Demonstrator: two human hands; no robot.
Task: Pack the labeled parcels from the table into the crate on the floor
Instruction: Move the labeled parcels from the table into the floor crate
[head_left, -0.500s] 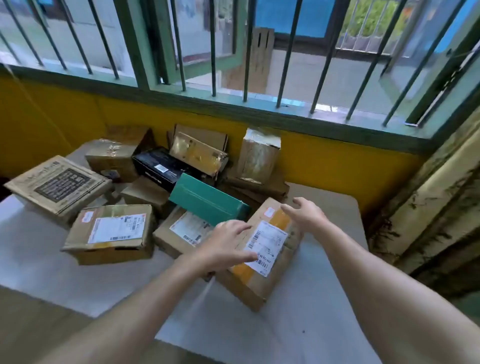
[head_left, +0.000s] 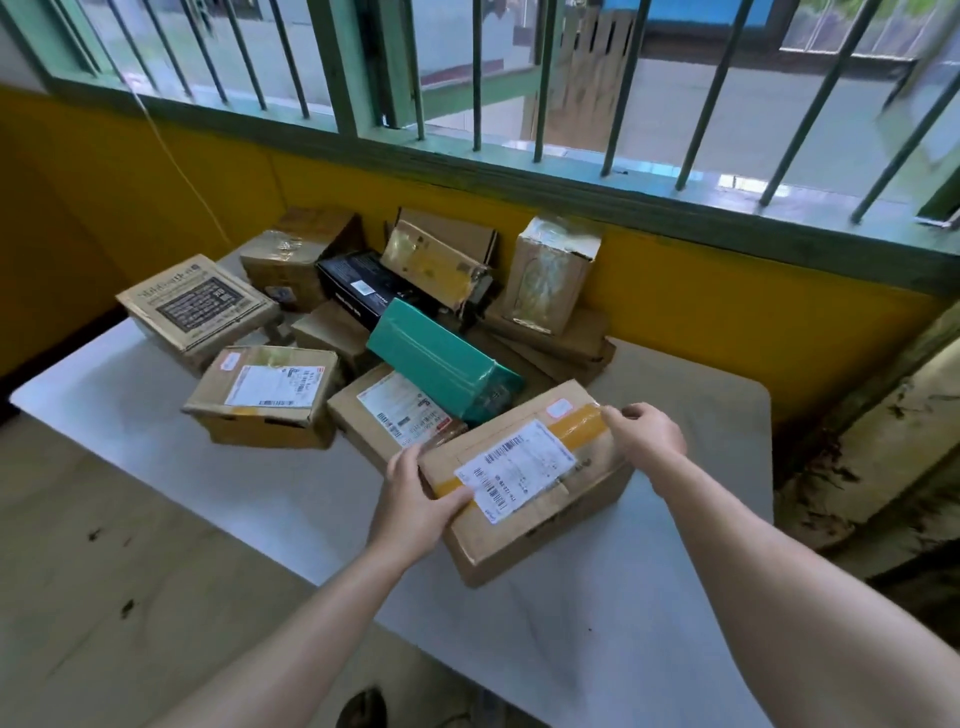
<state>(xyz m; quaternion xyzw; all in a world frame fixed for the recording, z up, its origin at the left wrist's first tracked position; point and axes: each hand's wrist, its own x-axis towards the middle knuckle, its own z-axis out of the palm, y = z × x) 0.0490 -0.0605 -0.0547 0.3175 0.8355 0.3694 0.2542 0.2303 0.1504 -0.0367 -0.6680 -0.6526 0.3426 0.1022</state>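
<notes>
A: How are the grips set?
B: The parcel (head_left: 545, 535) is held at both ends. Its 8 o'clock end is clasped by the left grip (head_left: 421, 499), thumb laid on the yellow tape. Its 2 o'clock end is clasped by the right grip (head_left: 647, 436), fingers curled over the edge.
A: Where is the parcel found?
B: On the desk (head_left: 623, 649), label up. Whether it is raised clear cannot be told.
A: What is seen around it?
B: A green box (head_left: 436, 358) is propped at 11 o'clock, over a flat parcel (head_left: 395, 410). A carton (head_left: 265, 395) is set at 9 o'clock. Farther off, a black box (head_left: 353, 286) is seen at 11 and a taped box (head_left: 556, 275) at 12.
</notes>
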